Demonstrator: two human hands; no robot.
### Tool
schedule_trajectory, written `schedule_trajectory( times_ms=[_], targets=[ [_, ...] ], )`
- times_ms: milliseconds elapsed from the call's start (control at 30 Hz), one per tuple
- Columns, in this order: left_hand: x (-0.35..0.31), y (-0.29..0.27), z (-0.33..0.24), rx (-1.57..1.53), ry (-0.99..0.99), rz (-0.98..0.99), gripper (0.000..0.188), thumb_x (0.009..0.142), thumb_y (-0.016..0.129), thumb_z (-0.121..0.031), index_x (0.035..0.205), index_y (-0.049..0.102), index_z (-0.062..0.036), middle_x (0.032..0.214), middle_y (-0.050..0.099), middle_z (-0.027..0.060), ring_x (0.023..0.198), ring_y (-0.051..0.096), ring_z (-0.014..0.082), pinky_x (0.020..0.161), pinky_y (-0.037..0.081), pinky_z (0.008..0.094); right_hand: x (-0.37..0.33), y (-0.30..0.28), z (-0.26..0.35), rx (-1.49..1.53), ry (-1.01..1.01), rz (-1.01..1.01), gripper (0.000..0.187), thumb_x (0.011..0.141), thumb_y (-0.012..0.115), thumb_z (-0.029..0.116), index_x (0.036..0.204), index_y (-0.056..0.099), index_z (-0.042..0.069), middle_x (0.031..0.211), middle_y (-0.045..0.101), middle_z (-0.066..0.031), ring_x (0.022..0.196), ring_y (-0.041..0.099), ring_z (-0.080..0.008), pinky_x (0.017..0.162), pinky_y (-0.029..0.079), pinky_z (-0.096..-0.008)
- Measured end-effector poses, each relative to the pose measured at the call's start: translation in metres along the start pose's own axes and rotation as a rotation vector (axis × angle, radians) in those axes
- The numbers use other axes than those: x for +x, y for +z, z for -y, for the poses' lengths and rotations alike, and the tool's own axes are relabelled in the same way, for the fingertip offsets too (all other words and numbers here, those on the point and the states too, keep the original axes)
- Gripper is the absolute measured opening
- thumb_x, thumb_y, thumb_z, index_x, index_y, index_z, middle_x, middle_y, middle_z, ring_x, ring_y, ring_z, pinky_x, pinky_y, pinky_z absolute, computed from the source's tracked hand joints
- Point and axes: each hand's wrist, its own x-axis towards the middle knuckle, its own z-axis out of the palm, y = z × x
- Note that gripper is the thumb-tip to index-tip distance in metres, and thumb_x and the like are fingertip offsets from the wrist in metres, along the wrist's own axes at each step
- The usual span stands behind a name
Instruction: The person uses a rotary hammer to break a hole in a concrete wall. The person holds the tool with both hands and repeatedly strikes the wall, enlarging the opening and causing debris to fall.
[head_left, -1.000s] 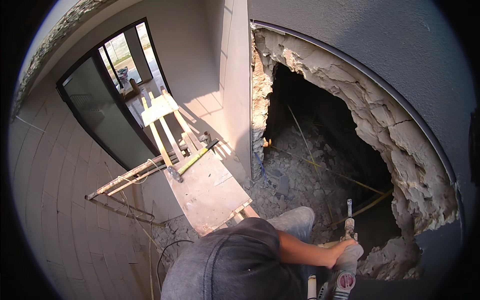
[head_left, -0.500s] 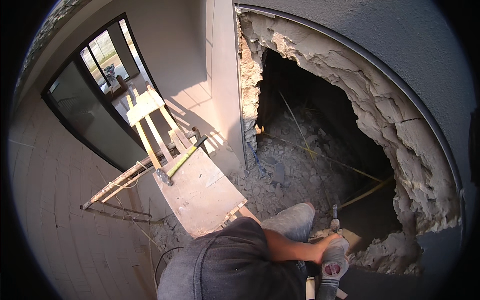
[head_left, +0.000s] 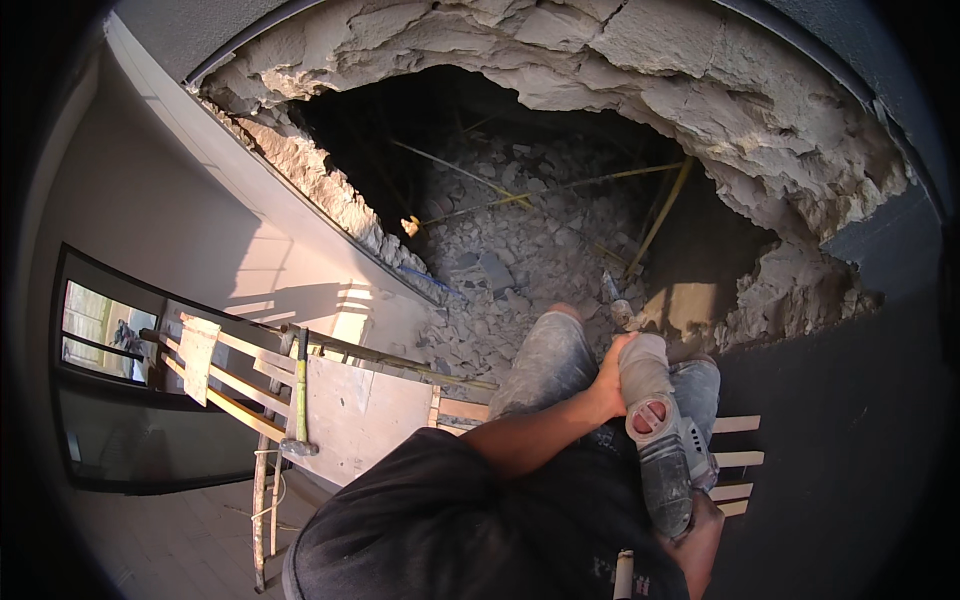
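A dusty grey rotary hammer lies across my lap, its chisel bit pointing away over the rubble. Close to its front end, my left hand is closed around the tool, with part of the fingers hidden behind the body. At the rear, my right hand is closed on the back grip, which the housing mostly covers. The bit stands in front of a large broken opening in the wall and its tip appears apart from the masonry.
Jagged masonry rims the dark opening. Inside are broken rubble and slanting yellow poles. At left, a plank platform bears a yellow-handled hammer. Wooden slats stick out at right. A dark-framed window is far left.
My view has swung right, so the opening and platform appear turned and shifted left. The rotary hammer and both hands now show more fully. My left hand keeps its grip.
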Motion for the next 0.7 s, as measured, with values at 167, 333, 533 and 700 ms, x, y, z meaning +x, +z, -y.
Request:
schedule_trajectory(
  times_ms=[167,333,533,700],
  targets=[
    [0.034,0.024,0.009,-0.001,0.031,0.079,0.052,0.087,0.067,-0.06,0.105,0.071,-0.0119,0.093,0.072,0.0099,0.081,0.068,0.0305,0.078,0.058,0.0497,0.022,-0.024,-0.034,-0.017,-0.015,-0.05,0.041,0.059,0.083,0.014,0.095,0.069,-0.001,0.084,0.069,-0.0225,0.081,0.071,-0.0444,0.074,0.056,-0.0445],
    [0.08,0.049,0.042,0.046,0.012,0.038,0.054,0.088,0.065,-0.064,0.104,0.071,-0.0125,0.093,0.071,0.0103,0.081,0.067,0.0297,0.078,0.057,0.0489,0.032,-0.054,-0.085,0.038,-0.019,-0.131,0.036,0.067,0.083,0.017,0.094,0.068,-0.002,0.082,0.069,-0.0231,0.079,0.072,-0.0443,0.073,0.056,-0.0425],
    [0.149,0.079,0.118,0.039,-0.042,0.1,0.053,0.091,0.061,-0.063,0.104,0.071,-0.0124,0.093,0.071,0.0103,0.082,0.068,0.0303,0.079,0.057,0.0493,0.028,-0.127,-0.144,0.039,-0.013,-0.135,0.035,0.073,0.083,0.019,0.095,0.068,-0.003,0.083,0.07,-0.0236,0.081,0.073,-0.0442,0.073,0.056,-0.0421],
    [0.25,0.147,0.199,0.079,0.121,0.162,0.049,0.091,0.064,-0.059,0.106,0.07,-0.0134,0.097,0.072,0.0111,0.087,0.069,0.0325,0.082,0.058,0.051,0.064,-0.266,-0.255,0.02,-0.131,0.003,0.044,0.073,0.085,0.025,0.106,0.07,0.001,0.098,0.072,-0.0214,0.091,0.072,-0.0424,0.081,0.058,-0.0463]
  ],
)
